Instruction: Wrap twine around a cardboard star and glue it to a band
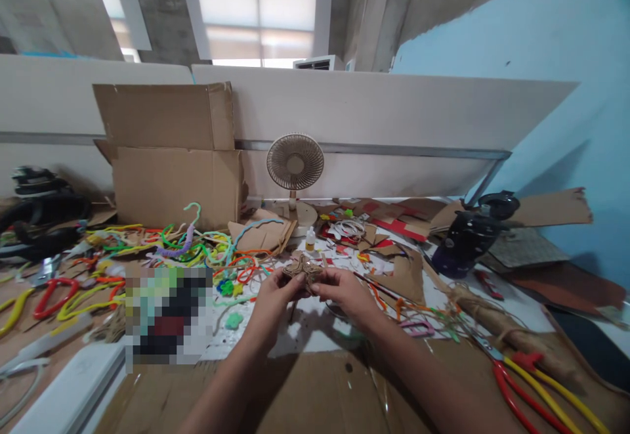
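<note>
Both my hands meet over the middle of the table around a star made of brown twine (302, 267). My left hand (275, 293) pinches its left side between thumb and fingers. On the other side, my right hand (342, 289) grips the star's right edge, thumb toward the front. Parts of the star are covered by my fingers. Just behind it stands a small glue bottle (310, 240) with yellowish contents. A green flower shape (233, 320) lies left of my left wrist.
Colourful pipe cleaners (172, 245) are heaped at the left. A small fan (295, 161) stands at the back beside a cardboard box (177, 184). At the right are a dark tumbler (462, 243), a twine-wrapped roll (516, 332) and red-and-yellow pliers (512, 375). Cardboard scraps (408, 276) lie around.
</note>
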Available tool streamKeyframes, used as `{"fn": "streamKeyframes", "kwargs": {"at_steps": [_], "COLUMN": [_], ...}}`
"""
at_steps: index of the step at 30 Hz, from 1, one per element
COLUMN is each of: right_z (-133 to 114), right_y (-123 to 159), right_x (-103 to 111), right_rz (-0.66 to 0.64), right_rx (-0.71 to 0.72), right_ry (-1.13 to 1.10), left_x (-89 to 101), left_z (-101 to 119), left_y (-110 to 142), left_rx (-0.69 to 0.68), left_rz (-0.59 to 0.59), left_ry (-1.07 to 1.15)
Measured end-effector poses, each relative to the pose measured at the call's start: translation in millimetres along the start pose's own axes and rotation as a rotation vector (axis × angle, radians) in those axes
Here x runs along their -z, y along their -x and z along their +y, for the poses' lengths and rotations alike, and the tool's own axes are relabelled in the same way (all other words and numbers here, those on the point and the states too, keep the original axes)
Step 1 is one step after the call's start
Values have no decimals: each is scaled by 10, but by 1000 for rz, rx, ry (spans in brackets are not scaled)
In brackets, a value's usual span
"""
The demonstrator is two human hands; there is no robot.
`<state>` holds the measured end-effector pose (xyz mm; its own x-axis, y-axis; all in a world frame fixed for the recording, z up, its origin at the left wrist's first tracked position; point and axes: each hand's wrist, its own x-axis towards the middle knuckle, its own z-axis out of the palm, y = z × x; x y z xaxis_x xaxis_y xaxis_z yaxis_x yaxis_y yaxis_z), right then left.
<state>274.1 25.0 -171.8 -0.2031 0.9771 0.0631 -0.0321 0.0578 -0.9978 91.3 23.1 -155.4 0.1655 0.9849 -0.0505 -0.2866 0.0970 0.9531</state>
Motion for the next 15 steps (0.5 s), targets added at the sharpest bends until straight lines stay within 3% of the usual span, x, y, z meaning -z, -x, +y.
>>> {"fn": "streamKeyframes", "kwargs": {"at_steps": [15], "right_z": [-8], "right_y": [10], "right_x": [-60], "right_rz": [-3], "right_rx": [-6], "right_ry": [-56], "left_x": [-29], "left_z": [24], "left_y": [27], "left_rx": [34], "left_rz": [-8], "left_ry": [57]}}
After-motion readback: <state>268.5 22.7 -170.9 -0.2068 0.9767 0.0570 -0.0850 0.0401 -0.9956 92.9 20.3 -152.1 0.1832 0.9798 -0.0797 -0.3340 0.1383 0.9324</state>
